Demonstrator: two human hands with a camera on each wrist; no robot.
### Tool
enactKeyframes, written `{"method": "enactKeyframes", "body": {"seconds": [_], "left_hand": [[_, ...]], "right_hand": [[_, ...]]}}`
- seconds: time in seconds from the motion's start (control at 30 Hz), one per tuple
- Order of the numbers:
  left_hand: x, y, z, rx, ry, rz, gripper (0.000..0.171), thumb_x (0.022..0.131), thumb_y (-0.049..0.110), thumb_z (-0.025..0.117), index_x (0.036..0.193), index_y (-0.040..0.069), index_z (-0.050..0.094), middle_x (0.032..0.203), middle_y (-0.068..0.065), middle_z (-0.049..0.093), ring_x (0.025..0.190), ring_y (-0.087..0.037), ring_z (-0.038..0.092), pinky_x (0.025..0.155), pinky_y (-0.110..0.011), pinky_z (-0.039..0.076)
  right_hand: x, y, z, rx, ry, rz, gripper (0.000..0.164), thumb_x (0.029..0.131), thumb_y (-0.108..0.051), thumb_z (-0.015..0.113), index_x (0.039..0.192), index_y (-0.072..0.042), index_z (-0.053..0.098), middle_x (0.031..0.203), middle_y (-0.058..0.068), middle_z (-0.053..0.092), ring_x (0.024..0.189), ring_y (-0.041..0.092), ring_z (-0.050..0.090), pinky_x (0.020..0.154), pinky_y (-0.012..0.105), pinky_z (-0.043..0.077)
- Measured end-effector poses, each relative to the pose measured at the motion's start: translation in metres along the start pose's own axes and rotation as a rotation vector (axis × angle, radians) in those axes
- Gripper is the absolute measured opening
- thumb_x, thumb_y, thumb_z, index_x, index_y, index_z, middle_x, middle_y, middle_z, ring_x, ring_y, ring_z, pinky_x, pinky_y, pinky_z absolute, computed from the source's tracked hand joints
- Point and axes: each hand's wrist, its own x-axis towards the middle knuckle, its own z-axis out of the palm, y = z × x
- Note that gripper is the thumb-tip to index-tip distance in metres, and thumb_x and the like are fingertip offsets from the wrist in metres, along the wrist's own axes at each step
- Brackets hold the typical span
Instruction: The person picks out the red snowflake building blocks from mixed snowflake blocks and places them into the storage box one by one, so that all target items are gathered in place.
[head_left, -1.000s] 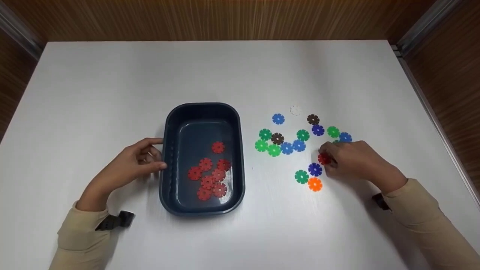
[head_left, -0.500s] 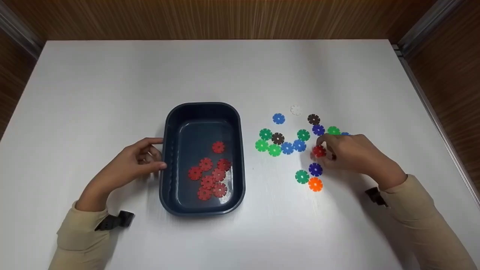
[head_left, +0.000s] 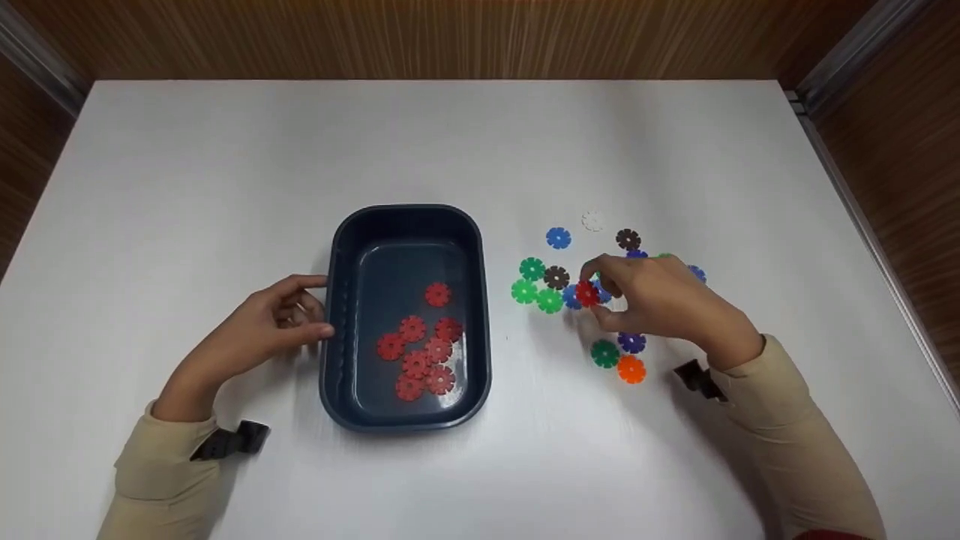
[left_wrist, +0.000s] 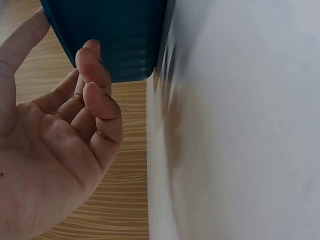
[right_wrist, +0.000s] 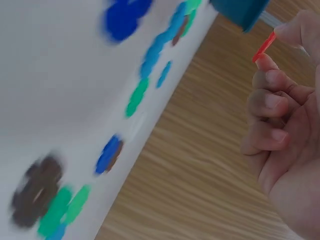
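Note:
My right hand [head_left: 664, 300] pinches a red interlocking disc [head_left: 587, 293] between thumb and index finger, held above the loose discs. In the right wrist view this red disc [right_wrist: 264, 47] is seen edge-on at the fingertips, the other fingers curled. A dark blue tray [head_left: 409, 206] stands left of it, with several red discs [head_left: 416, 364] inside, some overlapping. At the tray's left side my left hand [head_left: 259, 326] touches the rim with its thumb and index fingertips. The left wrist view shows that hand [left_wrist: 60, 145] beside the tray wall [left_wrist: 117, 45], other fingers loosely bent.
Right of the tray lie loose discs: blue [head_left: 558, 238], brown [head_left: 628, 240], white [head_left: 592, 220], green [head_left: 532, 269], purple [head_left: 631, 342] and orange [head_left: 631, 369]. My right hand covers some of them. Everything rests on a white table [head_left: 450, 142], bounded by wood-grain panels [head_left: 435, 37].
My right hand has lifted the red disc off the table and carried it leftward toward the tray. The left hand and the tray have stayed in place.

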Motion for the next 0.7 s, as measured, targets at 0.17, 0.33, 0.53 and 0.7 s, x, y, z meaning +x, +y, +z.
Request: {"method": "enactKeyframes", "body": {"seconds": [0.17, 0.33, 0.53, 0.7], "left_hand": [[-0.001, 0.001, 0.0, -0.001, -0.003, -0.004, 0.056, 0.088, 0.016, 0.071, 0.138, 0.004, 0.047, 0.096, -0.003, 0.057, 0.079, -0.005, 0.06, 0.065, -0.022, 0.046], [-0.002, 0.001, -0.001, 0.006, -0.005, -0.018, 0.057, 0.089, 0.018, 0.071, 0.138, 0.004, 0.046, 0.097, -0.004, 0.057, 0.079, -0.005, 0.06, 0.064, -0.023, 0.046], [-0.001, 0.0, -0.002, 0.014, -0.003, -0.02, 0.057, 0.089, 0.017, 0.071, 0.139, 0.004, 0.046, 0.097, -0.004, 0.056, 0.079, -0.005, 0.059, 0.064, -0.023, 0.047], [0.001, 0.001, -0.002, 0.01, -0.002, -0.007, 0.057, 0.089, 0.017, 0.07, 0.139, 0.004, 0.046, 0.096, -0.002, 0.056, 0.078, -0.005, 0.058, 0.064, -0.023, 0.046]], "right_hand": [[0.014, -0.017, -0.004, 0.031, 0.051, -0.061, 0.034, 0.077, -0.018, 0.071, 0.109, -0.013, 0.065, 0.071, 0.002, 0.061, 0.054, 0.01, 0.043, 0.047, 0.023, 0.033], [0.028, -0.039, -0.005, 0.067, 0.069, -0.105, 0.037, 0.075, -0.02, 0.073, 0.109, -0.01, 0.065, 0.076, 0.003, 0.066, 0.062, 0.013, 0.054, 0.054, 0.024, 0.043], [0.046, -0.066, -0.007, 0.12, 0.06, -0.155, 0.037, 0.077, -0.026, 0.073, 0.111, -0.012, 0.065, 0.072, 0.001, 0.062, 0.059, 0.012, 0.047, 0.053, 0.023, 0.039], [0.06, -0.083, -0.002, 0.151, 0.09, -0.274, 0.034, 0.079, -0.024, 0.07, 0.111, -0.012, 0.064, 0.072, 0.002, 0.06, 0.058, 0.009, 0.043, 0.051, 0.021, 0.03]]}}
